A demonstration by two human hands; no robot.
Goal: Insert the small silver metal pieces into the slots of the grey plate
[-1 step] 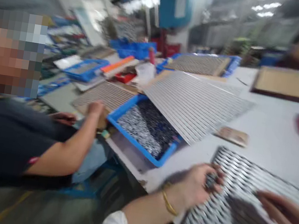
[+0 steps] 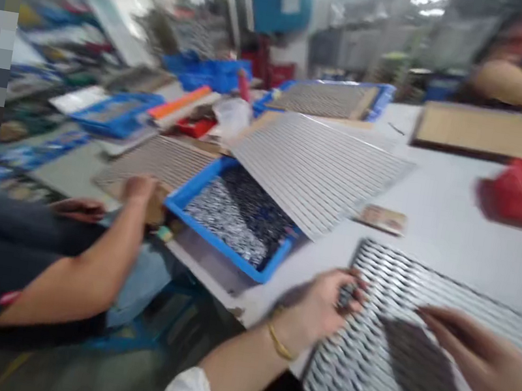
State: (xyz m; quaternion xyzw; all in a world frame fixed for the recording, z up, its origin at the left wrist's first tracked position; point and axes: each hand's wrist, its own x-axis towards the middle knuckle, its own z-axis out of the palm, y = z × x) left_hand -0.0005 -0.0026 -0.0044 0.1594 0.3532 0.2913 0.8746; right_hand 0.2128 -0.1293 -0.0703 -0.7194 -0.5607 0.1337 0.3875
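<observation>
While small parts (image 2: 345, 295) were clutched in the left grip (image 2: 329, 302), the ridged panel (image 2: 363, 364) was overhung by the right grip (image 2: 479, 349), its closure unclear.

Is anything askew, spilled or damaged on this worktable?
Mainly the flat grey ribbed panel: it lies askew over one side of the blue rectangular plastic bin, partly covering it, out of line with the bin's edges. No spill or damage stands out, though blur hides fine detail.
</observation>
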